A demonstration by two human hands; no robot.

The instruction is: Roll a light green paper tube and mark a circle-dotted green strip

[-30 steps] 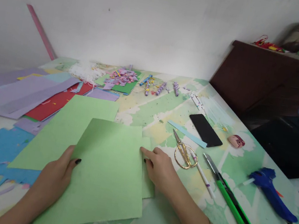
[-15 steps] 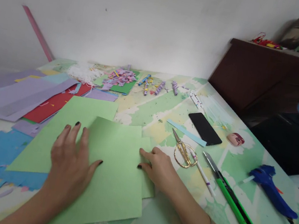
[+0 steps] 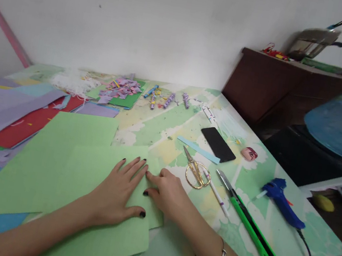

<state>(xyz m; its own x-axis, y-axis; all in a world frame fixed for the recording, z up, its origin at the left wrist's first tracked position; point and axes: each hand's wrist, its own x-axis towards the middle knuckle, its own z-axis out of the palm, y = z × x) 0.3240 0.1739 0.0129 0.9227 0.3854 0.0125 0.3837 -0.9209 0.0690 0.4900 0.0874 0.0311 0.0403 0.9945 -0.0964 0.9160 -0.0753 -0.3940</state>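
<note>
Left hand (image 3: 117, 195) spread on green paper (image 3: 112, 242) — right hand (image 3: 168, 193) half-open, touching its edge

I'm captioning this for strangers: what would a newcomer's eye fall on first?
Probably the left hand, spread flat on light green paper at lower centre, with the right hand at its right edge. Then the bright green knife and blue glue gun, farther right on the table.

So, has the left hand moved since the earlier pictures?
Yes. The left hand has moved to the right over the green paper, closer to the gold scissors lying on the table.
</note>
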